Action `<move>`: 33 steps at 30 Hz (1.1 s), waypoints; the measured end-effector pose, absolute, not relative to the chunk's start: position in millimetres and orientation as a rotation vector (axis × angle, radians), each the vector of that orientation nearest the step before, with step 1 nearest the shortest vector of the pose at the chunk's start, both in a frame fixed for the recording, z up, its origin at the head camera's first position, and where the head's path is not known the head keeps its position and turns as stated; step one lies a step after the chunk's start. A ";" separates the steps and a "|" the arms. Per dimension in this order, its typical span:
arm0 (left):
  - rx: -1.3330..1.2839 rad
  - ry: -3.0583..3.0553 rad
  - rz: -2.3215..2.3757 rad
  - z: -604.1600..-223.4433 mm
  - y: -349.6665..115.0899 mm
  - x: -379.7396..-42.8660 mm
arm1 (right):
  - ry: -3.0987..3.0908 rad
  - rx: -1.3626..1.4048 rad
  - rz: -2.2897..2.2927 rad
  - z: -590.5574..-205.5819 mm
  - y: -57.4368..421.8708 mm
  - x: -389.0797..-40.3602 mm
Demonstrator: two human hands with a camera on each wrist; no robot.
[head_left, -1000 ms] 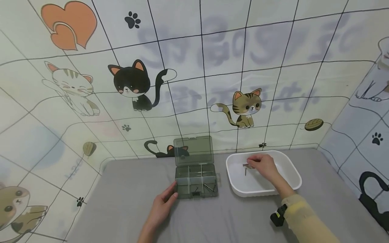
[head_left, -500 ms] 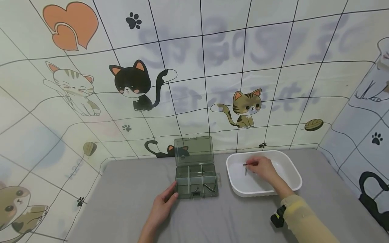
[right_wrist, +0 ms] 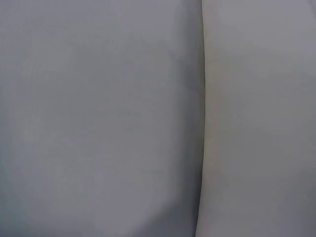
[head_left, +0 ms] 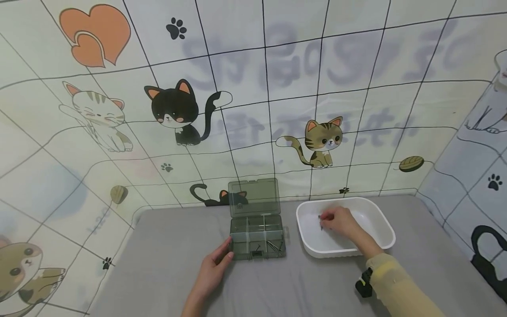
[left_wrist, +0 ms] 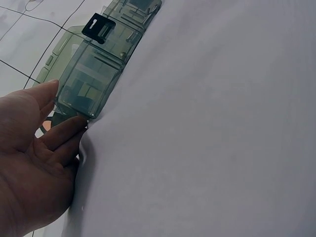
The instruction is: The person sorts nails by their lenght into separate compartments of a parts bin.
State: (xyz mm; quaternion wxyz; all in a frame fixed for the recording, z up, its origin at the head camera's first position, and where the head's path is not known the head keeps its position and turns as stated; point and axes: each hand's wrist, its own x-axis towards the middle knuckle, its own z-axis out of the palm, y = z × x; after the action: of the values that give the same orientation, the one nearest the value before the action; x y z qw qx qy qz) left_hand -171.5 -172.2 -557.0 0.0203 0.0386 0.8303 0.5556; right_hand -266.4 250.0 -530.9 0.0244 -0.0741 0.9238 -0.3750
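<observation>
A green see-through compartment box (head_left: pixel 257 237) stands with its lid (head_left: pixel 254 198) raised. Its front compartments hold several thin metal screws (head_left: pixel 273 245). My left hand (head_left: pixel 211 268) holds the box's front left corner, thumb at the front and fingers along the side; the left wrist view shows the same hand (left_wrist: pixel 34 153) against the box's end (left_wrist: pixel 81 94). Inside the white tray (head_left: pixel 388 226), my right hand (head_left: pixel 339 221) has its fingertips down, pinching a small dark screw (head_left: pixel 321 228) that they mostly hide. The right wrist view shows only pale surfaces, without the hand.
Grey cloth (head_left: pixel 170 246) covers the table. A wall sheet (head_left: pixel 245 110) with cat drawings rises directly behind the box and tray. A black device (head_left: pixel 364 284) is strapped at the right wrist by the yellow sleeve (head_left: pixel 400 281).
The right hand's fingertips have lowered a little in the tray, now covering most of the small screws that showed beside them. The left hand and the box have stayed in place.
</observation>
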 end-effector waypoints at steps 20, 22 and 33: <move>0.114 2.579 1.711 -556.3 -172.9 -170.5 | 2.851 -0.351 -1.075 -529.2 251.3 -266.9; 0.109 2.577 1.716 -555.8 -172.8 -170.5 | 2.856 -0.363 -1.052 -528.0 250.6 -266.6; 0.109 2.566 1.712 -556.7 -171.7 -170.1 | 2.831 -0.493 -1.002 -528.8 251.3 -263.8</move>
State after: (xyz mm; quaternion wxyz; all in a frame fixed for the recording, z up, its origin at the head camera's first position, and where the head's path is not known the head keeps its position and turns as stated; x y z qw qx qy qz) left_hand -170.1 -171.7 -556.7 0.0276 0.0352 0.8311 0.5544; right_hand -263.8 251.3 -528.8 0.0491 -0.1619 0.9291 -0.3289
